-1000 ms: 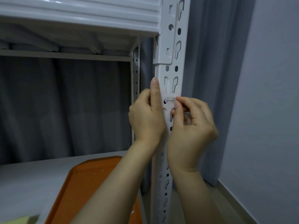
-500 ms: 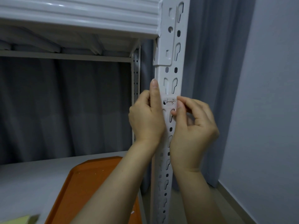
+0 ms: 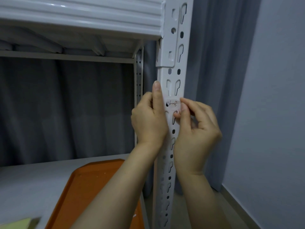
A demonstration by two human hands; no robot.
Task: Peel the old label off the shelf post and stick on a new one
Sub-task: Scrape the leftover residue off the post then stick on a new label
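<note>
while the left hand point(image 3: 148, 123) grips the shelf post point(image 3: 173, 75), the right hand point(image 3: 197, 131) pinches the label point(image 3: 173, 104) between them.

grey curtains point(image 3: 66, 104) (dim light), pale wall point(image 3: 272, 113) at right

The writing on the label point(image 3: 172, 104) is too small for me to read. Its three o'clock edge is lost under the pinching fingertips of my right hand point(image 3: 196, 129). My left hand point(image 3: 149, 123) covers the nine o'clock edge of the shelf post point(image 3: 173, 75), and its curled fingers face away, so I cannot tell what they grip. The post runs out of view at twelve and six. At seven o'clock a blurred yellow thing point(image 3: 18, 223) is cut by the corner, and my forearm hides part of the orange tray point(image 3: 92, 187).
</note>
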